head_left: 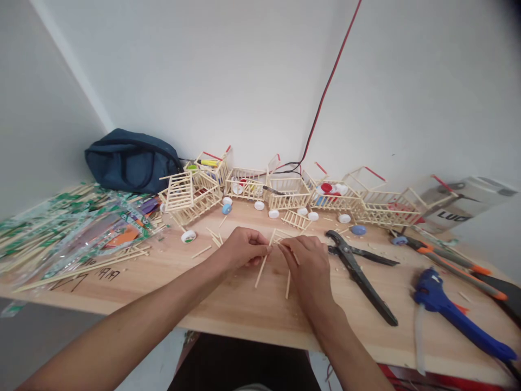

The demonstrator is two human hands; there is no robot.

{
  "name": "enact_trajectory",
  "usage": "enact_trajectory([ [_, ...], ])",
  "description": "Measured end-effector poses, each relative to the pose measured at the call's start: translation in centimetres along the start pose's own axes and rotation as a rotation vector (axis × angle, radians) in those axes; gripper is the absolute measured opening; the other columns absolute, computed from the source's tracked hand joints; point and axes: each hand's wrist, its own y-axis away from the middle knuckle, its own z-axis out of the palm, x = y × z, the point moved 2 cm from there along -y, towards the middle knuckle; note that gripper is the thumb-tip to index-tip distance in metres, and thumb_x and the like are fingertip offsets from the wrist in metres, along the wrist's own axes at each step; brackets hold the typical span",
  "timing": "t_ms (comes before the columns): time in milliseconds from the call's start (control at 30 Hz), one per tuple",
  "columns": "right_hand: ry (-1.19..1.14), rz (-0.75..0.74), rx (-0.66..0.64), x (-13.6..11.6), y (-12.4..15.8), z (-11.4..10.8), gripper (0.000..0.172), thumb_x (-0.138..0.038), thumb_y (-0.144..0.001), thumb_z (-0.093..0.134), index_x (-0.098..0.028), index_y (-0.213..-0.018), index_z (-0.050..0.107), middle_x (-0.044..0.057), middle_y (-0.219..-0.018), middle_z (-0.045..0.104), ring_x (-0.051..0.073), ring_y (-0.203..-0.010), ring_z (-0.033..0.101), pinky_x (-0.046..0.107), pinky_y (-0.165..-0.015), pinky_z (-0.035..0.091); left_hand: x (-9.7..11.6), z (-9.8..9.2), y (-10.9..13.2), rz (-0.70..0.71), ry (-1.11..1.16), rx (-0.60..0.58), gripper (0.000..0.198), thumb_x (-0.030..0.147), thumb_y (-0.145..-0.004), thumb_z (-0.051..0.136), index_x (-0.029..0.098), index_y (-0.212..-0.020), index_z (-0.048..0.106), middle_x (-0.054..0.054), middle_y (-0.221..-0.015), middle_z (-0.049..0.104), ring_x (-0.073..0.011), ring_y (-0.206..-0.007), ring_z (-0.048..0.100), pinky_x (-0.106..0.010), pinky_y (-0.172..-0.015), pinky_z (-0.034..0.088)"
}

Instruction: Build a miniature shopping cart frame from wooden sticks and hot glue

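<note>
My left hand [243,247] and my right hand [306,260] meet over the middle of the wooden table [244,304]. Both are closed in a pinch on thin bamboo sticks [264,263] that cross between the fingertips and slant down toward me. Another stick [288,284] lies under my right hand. A small ladder-like stick frame [296,219] rests just beyond the hands.
A row of stick-built carts [285,193] with bottle-cap wheels lines the wall. Black cutters [358,271] lie open right of my hand, then a blue glue gun [451,312] and orange-handled pliers [451,263]. Packs of sticks [69,228] and a blue bag [130,160] sit left.
</note>
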Motion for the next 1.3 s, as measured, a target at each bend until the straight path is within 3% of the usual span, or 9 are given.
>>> enact_trajectory([
  [667,-0.021,-0.009,0.026,0.11,0.0,0.02,0.013,-0.026,-0.089,0.057,-0.022,-0.083,0.067,0.002,-0.081,0.064,0.019,-0.082,0.048,0.032,-0.074,0.028,-0.27,-0.22,0.01,0.042,-0.017,-0.024,0.03,0.036,-0.06,0.077,0.011,-0.065,0.06,0.004,-0.046,0.055,-0.0029,-0.036,0.039,-0.016,-0.036,0.024],
  [967,-0.016,0.0,0.015,0.08,0.13,0.08,0.011,-0.025,-0.089,0.058,-0.022,-0.083,0.067,0.001,-0.081,0.064,0.019,-0.082,0.048,0.033,-0.075,0.029,0.1,0.02,0.16,0.02,0.01,-0.015,0.02,0.025,-0.062,0.074,0.011,-0.065,0.06,0.004,-0.046,0.056,-0.0023,-0.034,0.039,-0.016,-0.035,0.023],
  [1300,-0.016,-0.008,0.031,0.03,0.04,0.02,0.013,-0.026,-0.089,0.057,-0.022,-0.082,0.066,0.001,-0.08,0.064,0.019,-0.08,0.047,0.032,-0.073,0.028,-0.14,-0.05,-0.02,0.031,0.025,-0.01,0.021,0.026,-0.06,0.075,0.011,-0.065,0.061,0.003,-0.047,0.057,-0.003,-0.036,0.041,-0.016,-0.036,0.026],
])
